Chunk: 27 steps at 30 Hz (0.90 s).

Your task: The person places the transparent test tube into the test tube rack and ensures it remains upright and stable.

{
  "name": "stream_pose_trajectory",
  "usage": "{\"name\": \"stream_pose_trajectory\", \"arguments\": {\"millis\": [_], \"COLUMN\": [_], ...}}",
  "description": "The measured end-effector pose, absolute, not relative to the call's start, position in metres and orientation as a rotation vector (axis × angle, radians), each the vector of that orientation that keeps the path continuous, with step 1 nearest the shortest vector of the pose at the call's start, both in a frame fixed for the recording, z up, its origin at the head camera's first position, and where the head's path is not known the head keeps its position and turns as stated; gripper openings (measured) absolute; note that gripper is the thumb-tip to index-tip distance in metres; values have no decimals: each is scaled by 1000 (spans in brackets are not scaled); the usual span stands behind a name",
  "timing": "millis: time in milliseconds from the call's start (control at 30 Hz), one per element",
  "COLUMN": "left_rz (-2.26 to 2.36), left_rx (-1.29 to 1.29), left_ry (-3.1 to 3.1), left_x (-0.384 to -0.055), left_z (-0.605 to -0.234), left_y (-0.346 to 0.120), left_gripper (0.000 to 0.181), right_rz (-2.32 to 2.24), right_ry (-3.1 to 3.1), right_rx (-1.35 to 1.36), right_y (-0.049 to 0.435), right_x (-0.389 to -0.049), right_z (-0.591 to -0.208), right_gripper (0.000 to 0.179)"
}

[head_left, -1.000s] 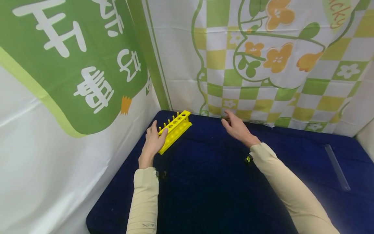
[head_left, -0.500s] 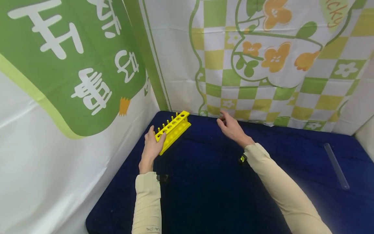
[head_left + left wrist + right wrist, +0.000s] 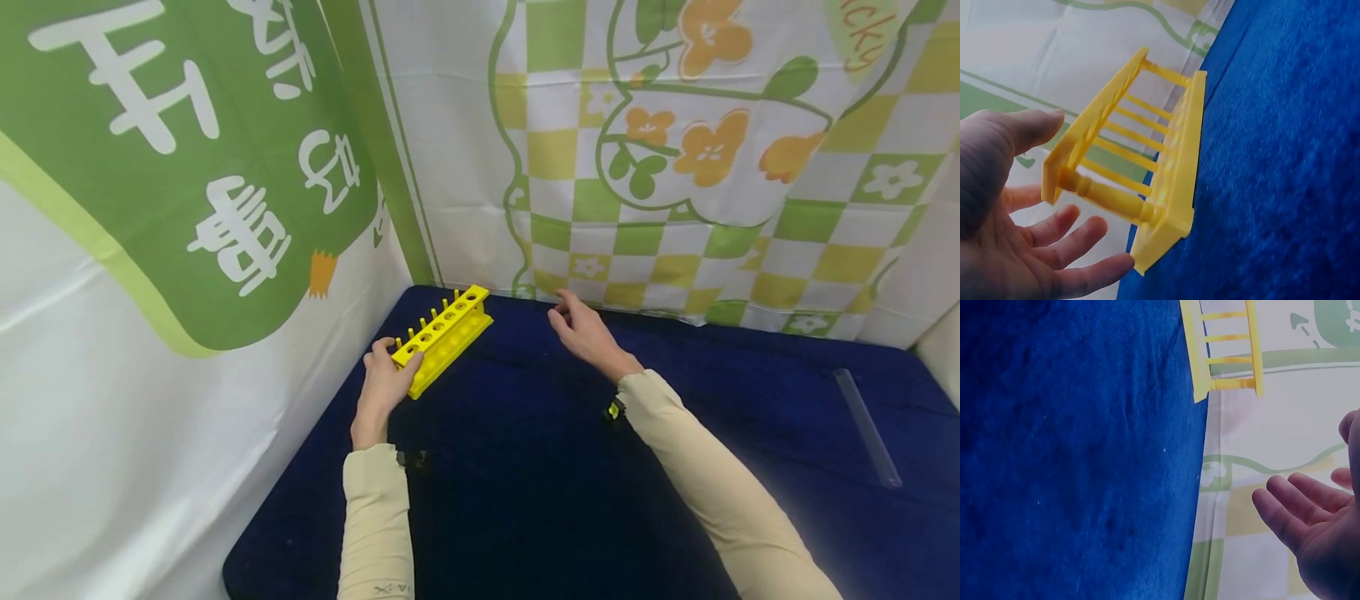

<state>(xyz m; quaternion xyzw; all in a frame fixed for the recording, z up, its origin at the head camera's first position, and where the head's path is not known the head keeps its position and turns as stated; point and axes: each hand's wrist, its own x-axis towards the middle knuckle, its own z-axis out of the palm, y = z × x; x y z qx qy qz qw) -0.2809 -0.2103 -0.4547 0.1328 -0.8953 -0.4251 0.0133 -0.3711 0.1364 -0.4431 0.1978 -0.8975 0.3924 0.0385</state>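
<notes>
A yellow test tube rack (image 3: 447, 333), with a row of holes in its top plate and upright pegs along one side, stands on the blue cloth near the back left corner. At its near end is my left hand (image 3: 381, 385), thumb on one side of the top plate and fingers on the other. In the left wrist view the fingers (image 3: 1069, 250) are spread and relaxed, the little fingertip right at the base's corner. My right hand (image 3: 588, 332) hovers to the right of the rack with nothing in it, fingers loosely extended.
A clear tube (image 3: 867, 427) lies on the right side of the blue cloth (image 3: 525, 500). Printed fabric walls stand at the left (image 3: 150, 433) and the back (image 3: 465, 167), close to the rack.
My left hand has drawn back along the rack toward its near end, baring more of the top plate. My right hand has shifted slightly left. The rack stays in about the same place.
</notes>
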Motion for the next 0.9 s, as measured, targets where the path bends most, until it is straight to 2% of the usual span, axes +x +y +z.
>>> {"name": "stream_pose_trajectory", "arguments": {"millis": [267,900], "left_rz": [-1375,-1471], "left_rx": [377,352], "left_ry": [-2795,-2770], "left_x": [-284,-283], "left_z": [-460,-464], "left_y": [-219,-226], "left_gripper": [70,69], "right_rz": [1218,1275], "right_ry": [-2756,-2799], "right_rx": [609,596], "right_y": [130,113], "right_x": [-371,-371], "right_z": [-446,-451], "right_gripper": [60,59]}}
